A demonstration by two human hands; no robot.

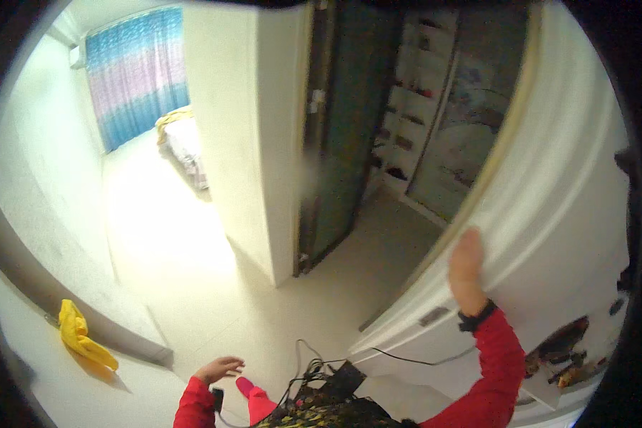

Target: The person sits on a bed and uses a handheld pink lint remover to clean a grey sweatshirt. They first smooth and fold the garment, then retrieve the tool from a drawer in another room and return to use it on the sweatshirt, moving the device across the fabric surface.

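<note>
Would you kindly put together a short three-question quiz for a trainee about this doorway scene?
1. True or false: the right hand lies flat against the white door.
2. Which describes the left hand? A) gripping the yellow cloth; B) empty, with its fingers spread above the floor; C) pressed on the door.
3. Fill in: at the far end of the bright room hangs a blue and pink ____.

Key: 1 true; 2 B; 3 curtain.
</note>
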